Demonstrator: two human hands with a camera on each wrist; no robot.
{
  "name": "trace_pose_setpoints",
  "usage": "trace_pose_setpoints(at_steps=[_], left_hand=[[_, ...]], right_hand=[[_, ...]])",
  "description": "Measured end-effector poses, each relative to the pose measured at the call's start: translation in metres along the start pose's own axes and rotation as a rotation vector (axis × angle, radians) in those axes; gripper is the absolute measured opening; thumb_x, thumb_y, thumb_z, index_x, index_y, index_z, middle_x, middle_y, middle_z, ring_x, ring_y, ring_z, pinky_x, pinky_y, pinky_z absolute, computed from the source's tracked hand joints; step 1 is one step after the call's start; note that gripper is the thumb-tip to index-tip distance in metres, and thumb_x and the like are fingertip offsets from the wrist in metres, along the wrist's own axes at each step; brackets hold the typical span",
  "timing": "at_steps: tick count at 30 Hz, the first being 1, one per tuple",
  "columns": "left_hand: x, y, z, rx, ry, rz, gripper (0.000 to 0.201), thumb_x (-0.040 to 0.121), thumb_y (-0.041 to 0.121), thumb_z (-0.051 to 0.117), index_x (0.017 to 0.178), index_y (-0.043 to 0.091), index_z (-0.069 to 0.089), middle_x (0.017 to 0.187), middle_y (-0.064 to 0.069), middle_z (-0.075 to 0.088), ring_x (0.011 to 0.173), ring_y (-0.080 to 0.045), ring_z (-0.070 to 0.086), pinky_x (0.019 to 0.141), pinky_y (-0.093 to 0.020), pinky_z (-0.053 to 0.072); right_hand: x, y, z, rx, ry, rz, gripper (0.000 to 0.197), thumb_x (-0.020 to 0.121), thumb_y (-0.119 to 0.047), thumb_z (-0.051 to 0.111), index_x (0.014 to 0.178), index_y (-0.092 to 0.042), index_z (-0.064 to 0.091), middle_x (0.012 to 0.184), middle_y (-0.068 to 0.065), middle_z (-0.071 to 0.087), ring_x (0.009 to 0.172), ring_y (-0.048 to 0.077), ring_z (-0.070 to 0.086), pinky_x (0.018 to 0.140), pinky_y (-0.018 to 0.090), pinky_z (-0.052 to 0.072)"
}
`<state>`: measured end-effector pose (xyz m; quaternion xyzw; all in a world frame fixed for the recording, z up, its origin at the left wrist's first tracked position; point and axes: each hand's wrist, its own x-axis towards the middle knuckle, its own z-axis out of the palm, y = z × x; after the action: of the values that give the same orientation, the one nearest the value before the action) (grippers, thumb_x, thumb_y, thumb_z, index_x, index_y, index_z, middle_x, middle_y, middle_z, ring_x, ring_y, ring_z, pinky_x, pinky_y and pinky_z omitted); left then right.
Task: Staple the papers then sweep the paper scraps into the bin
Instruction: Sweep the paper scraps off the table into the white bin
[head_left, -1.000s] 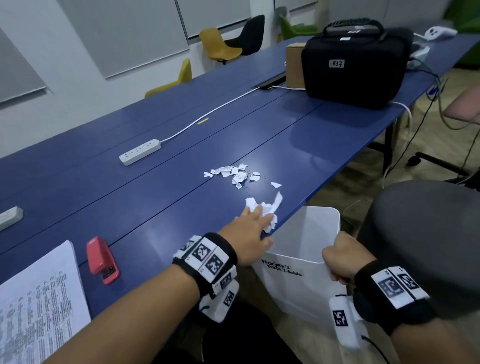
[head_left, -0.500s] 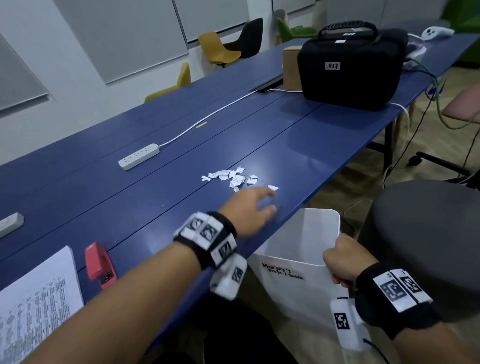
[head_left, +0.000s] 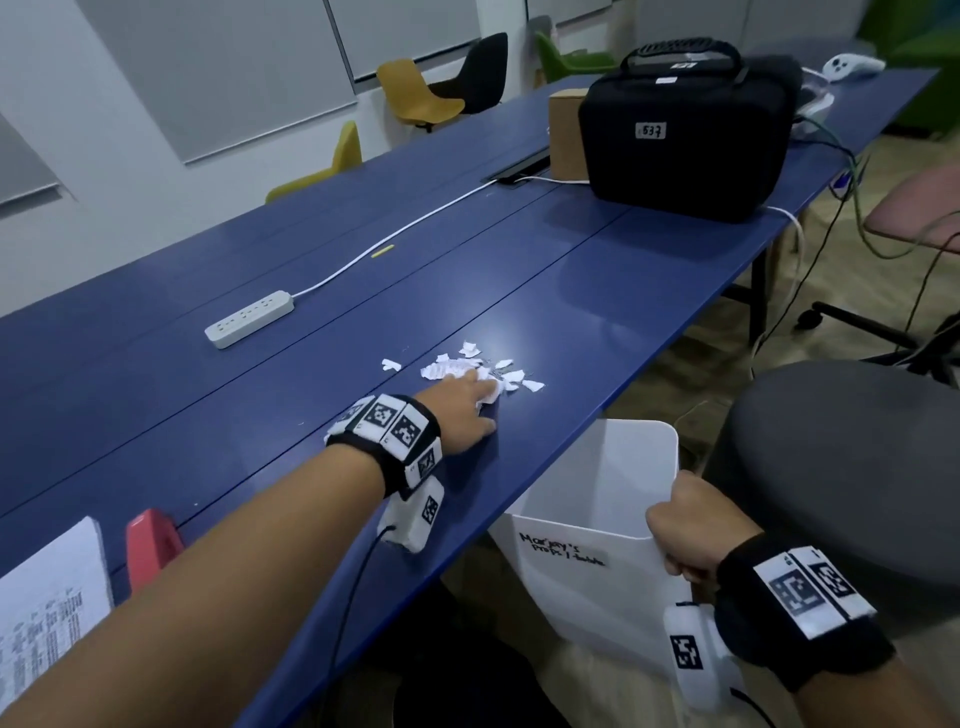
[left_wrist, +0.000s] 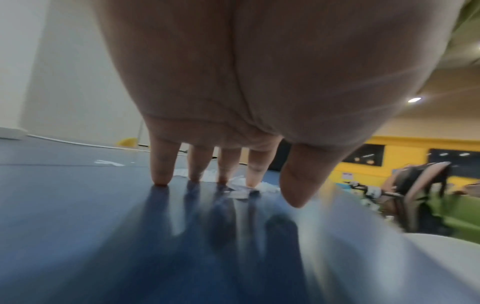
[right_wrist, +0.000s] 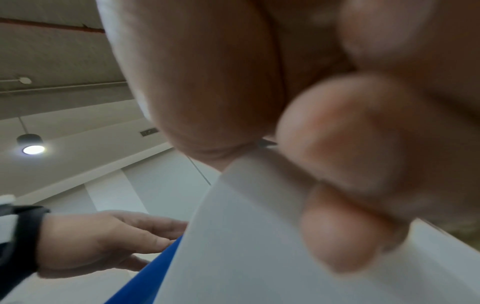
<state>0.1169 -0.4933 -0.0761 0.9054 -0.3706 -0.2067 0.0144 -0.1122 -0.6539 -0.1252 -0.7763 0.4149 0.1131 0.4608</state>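
White paper scraps (head_left: 470, 370), blue table (head_left: 571, 291), white bin (head_left: 597, 525), red stapler (head_left: 150, 545), black case (head_left: 691, 130), black-and-white checked wristbands (head_left: 389, 431)

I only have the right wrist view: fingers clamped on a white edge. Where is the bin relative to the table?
Observer: The white bin hangs below the blue table's near edge, its rim gripped by the right hand.
Operator: Any scraps left?
Observer: Yes, a cluster of paper scraps lies on the table, beyond the bin.
Operator: Is the left hand on them?
Observer: The left hand lies flat, fingertips on the table and touching the cluster's near side.
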Motion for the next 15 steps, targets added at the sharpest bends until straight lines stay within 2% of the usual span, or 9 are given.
trace_pose_setpoints(at_steps=[2,5,8,10,13,15], left_hand=[[-0.017,0.017,0.010,0.012,-0.021,0.086,0.054,0.094,0.032,0.051,0.145,0.020,0.039,0.160,-0.009,0.027,0.146,-0.032,0.028,0.117,-0.045,0.030],[-0.043,0.042,0.027,-0.019,-0.022,0.225,0.042,0.092,0.030,0.049,0.133,0.018,0.048,0.139,-0.004,0.043,0.133,-0.027,0.037,0.108,-0.050,0.039],[-0.064,0.066,0.042,-0.027,-0.026,0.328,0.046,0.092,0.023,0.049,0.137,0.016,0.046,0.157,-0.004,0.030,0.145,-0.025,0.024,0.114,-0.048,0.033],[-0.077,0.082,0.049,-0.039,-0.009,0.403,0.049,0.094,0.020,0.049,0.142,0.015,0.045,0.162,-0.002,0.026,0.148,-0.023,0.022,0.117,-0.044,0.029],[-0.084,0.090,0.056,-0.134,0.032,0.465,0.046,0.095,0.024,0.050,0.141,0.021,0.051,0.158,0.005,0.037,0.146,-0.017,0.033,0.119,-0.038,0.029],[-0.076,0.084,0.046,-0.197,0.132,0.447,0.041,0.094,0.024,0.052,0.134,0.022,0.057,0.150,0.005,0.049,0.139,-0.016,0.044,0.116,-0.034,0.033]], right_hand=[[0.001,-0.001,-0.001,-0.007,0.000,0.005,0.038,0.084,-0.008,0.042,0.122,-0.005,0.048,0.068,0.020,0.060,0.032,0.017,0.044,0.035,0.016,0.035],[0.002,0.000,0.000,0.011,-0.003,0.002,0.041,0.081,-0.009,0.043,0.122,-0.005,0.050,0.070,0.021,0.061,0.034,0.019,0.046,0.036,0.019,0.036],[0.001,0.002,0.002,0.016,0.003,0.007,0.043,0.078,-0.011,0.043,0.120,-0.004,0.048,0.064,0.020,0.062,0.034,0.019,0.047,0.037,0.021,0.037],[-0.001,0.003,0.002,0.023,0.001,-0.005,0.046,0.074,-0.013,0.042,0.118,-0.003,0.051,0.057,0.018,0.061,0.029,0.018,0.045,0.036,0.020,0.036],[-0.004,0.002,0.001,0.025,-0.010,-0.013,0.044,0.077,-0.014,0.044,0.118,-0.002,0.053,0.054,0.017,0.061,0.029,0.017,0.045,0.036,0.021,0.036],[-0.006,0.000,-0.001,0.016,-0.004,-0.002,0.035,0.084,-0.013,0.045,0.117,-0.002,0.050,0.059,0.017,0.061,0.030,0.017,0.045,0.036,0.020,0.036]])
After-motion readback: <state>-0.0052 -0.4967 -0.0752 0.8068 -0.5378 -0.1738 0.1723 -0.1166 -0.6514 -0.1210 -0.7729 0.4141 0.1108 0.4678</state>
